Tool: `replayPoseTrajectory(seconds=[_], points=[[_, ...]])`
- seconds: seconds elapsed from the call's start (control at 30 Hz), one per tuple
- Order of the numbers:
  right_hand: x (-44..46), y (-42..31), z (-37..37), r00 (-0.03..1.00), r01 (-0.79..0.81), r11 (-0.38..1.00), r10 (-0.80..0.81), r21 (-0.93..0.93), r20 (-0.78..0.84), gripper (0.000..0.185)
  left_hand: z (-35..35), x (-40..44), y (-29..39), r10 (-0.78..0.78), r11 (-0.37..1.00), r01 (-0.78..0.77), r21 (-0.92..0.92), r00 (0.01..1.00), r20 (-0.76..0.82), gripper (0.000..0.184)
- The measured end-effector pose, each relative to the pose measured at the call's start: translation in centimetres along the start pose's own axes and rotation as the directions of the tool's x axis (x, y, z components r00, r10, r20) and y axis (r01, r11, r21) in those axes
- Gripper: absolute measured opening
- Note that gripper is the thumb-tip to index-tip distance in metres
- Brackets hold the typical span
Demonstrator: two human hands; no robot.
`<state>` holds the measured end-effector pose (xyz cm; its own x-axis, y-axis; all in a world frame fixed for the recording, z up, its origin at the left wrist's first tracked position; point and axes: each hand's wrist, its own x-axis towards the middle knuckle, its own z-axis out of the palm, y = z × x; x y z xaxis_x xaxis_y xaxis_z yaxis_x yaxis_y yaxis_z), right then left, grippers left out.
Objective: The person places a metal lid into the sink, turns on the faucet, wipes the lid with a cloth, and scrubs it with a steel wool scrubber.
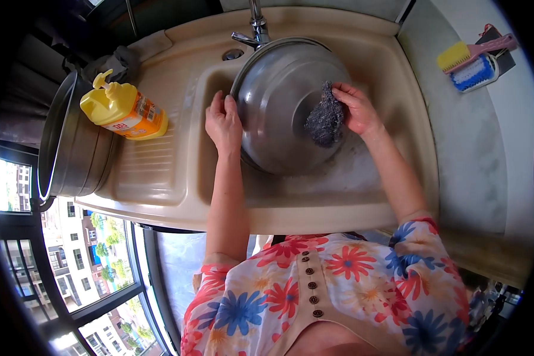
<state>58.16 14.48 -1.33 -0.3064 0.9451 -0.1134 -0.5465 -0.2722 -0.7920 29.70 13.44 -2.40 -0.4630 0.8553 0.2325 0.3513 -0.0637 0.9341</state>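
A large round metal basin [273, 101] leans in the beige sink [391, 154], its domed outer side toward me and its rim below the tap. My left hand [224, 123] grips the basin's left rim, with the fingertips partly hidden at the edge. In my right hand [357, 110] is a dark grey steel wool scourer [324, 118], pinched at its upper end and hanging in front of the basin's lower right side. Whether the scourer touches the metal, I cannot tell.
A chrome tap [257, 26] rises behind the basin. On the ribbed drainboard [154, 172] stand a yellow pump bottle [124, 113] and, at its left edge, a big metal pot [77, 142]. Two brushes, one yellow and pink [466, 54], one blue [474, 72], lie on the right-hand ledge.
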Motion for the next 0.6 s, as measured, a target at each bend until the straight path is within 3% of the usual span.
replayPoseTrajectory(seconds=[0.03,0.13,0.2,0.27,0.37,0.47,0.6], points=[[-0.2,0.2,0.6,1.000,0.000,1.000,0.000,0.000,0.007,0.017,-0.1,-0.4,1.1,0.070,0.997,-0.069,0.019,0.994,-0.085,0.036],[-0.5,0.7,2.2,1.000,0.006,1.000,-0.006,0.009,0.016,0.016,-0.4,-2.6,5.5,0.121,0.964,-0.085,-0.252,0.984,0.131,0.034],[-0.8,0.5,4.1,0.999,0.031,0.999,-0.031,0.015,0.026,0.016,-0.4,-4.5,7.1,0.052,0.985,0.041,-0.166,0.854,0.518,0.034],[-0.9,0.4,5.8,0.998,0.042,0.998,-0.044,0.044,0.039,0.016,-0.2,-6.1,7.1,0.134,0.979,0.024,-0.201,0.665,0.734,0.033],[-0.6,1.1,7.1,0.997,0.050,0.997,-0.053,0.062,0.048,0.016,0.0,-6.9,6.2,0.060,0.964,0.175,-0.201,0.592,0.804,0.030],[-0.1,2.0,7.1,0.998,0.066,0.997,-0.066,0.033,0.008,0.018,-1.6,-6.1,7.4,-0.079,0.903,0.373,-0.216,0.636,0.768,0.028],[-0.7,2.1,6.2,0.999,-0.025,0.999,0.024,-0.037,-0.021,0.021,-3.7,-5.2,7.3,-0.042,0.822,0.423,-0.382,0.713,0.699,0.023]])
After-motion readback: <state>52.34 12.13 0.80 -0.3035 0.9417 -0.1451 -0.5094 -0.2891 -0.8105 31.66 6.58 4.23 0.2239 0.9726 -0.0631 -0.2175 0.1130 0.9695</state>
